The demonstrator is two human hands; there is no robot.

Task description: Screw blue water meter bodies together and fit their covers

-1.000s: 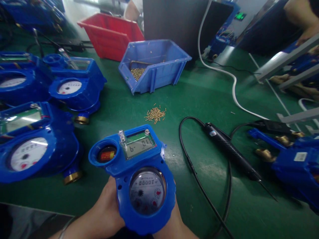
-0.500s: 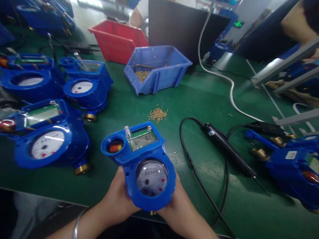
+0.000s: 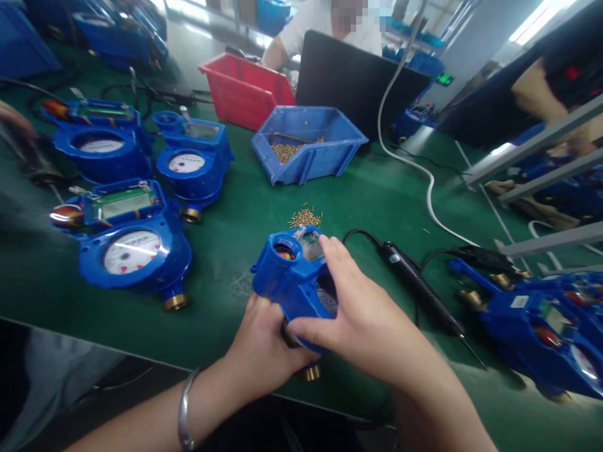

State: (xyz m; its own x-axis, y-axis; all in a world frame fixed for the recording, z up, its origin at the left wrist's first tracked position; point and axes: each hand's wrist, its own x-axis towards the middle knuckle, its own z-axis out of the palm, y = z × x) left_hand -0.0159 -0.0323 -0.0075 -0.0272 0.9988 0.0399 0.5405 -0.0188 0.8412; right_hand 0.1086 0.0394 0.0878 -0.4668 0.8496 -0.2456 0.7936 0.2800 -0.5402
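A blue water meter (image 3: pixel 296 285) is held tilted over the front of the green table, its brass threaded end (image 3: pixel 311 373) low and towards me. My left hand (image 3: pixel 264 339) is closed round its lower left side. Across the dial and the upper right edge lies my right hand (image 3: pixel 358 301), thumb on the near side and fingers over the display, gripping the body. Much of the dial and display is hidden by that hand. Just beyond the meter is a small heap of brass screws (image 3: pixel 306 217).
A blue bin (image 3: pixel 320 154) of screws and a red bin (image 3: pixel 249 94) stand behind. Several more meters (image 3: pixel 134 251) sit at left, others (image 3: pixel 522 314) at right. A black electric screwdriver (image 3: pixel 419 279) with its cable lies right. Another person's hand (image 3: pixel 19 119) holds a tool at far left.
The meter has turned and tilted, so its dial no longer faces me squarely. My right hand has moved from its lower right side up over its face. My view has shifted somewhat.
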